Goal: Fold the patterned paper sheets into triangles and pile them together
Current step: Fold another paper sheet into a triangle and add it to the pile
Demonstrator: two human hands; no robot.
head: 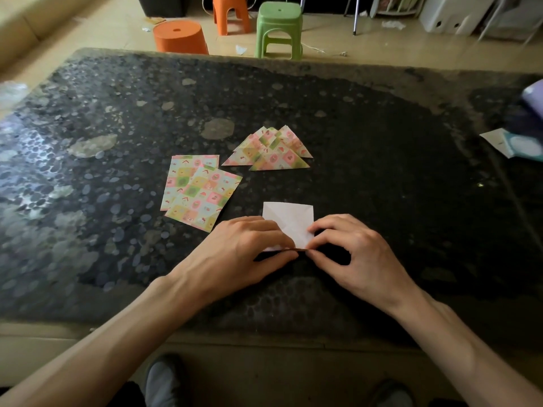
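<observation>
A paper sheet (289,220) lies white side up near the front of the dark table (382,171). My left hand (244,248) and my right hand (355,248) pinch its near edge between thumbs and fingers, lifting that edge slightly. The near part of the sheet is hidden under my fingers. To the left, two flat patterned sheets (199,195) overlap each other. Behind them sits a pile of folded patterned triangles (270,151).
Beyond the table's far edge stand a green stool (279,27), an orange stool (232,13) and an orange tub (180,36). A purple object (533,104) and a pale packet (517,145) lie at the table's right edge. My shoes show below the front edge.
</observation>
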